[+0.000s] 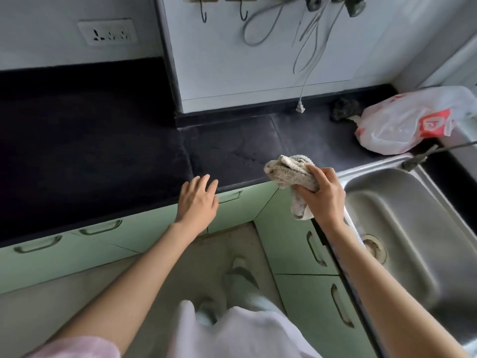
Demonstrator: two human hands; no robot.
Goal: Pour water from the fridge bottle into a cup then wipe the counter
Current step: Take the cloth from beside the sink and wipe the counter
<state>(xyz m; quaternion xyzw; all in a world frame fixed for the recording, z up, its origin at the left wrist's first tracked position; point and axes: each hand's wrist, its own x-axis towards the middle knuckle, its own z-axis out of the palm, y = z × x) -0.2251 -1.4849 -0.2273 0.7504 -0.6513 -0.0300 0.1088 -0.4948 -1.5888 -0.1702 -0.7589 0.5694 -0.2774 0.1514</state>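
Note:
A crumpled grey-white cloth [289,174] is bunched in my right hand [321,195], held just above the front edge of the black counter [232,148], beside the sink. One end of the cloth hangs down below my fist. My left hand [197,200] is flat with fingers apart, resting at the counter's front edge near the inner corner. A faint damp patch shows on the counter beyond the cloth. No bottle or cup is in view.
A steel sink [402,223] lies to the right with a dark tap [423,156] over it. A white and red plastic bag [407,122] and a dark scrubber [344,109] sit at the back right. Cables and a plug [300,107] dangle from the wall. Green cabinets [108,244] run below.

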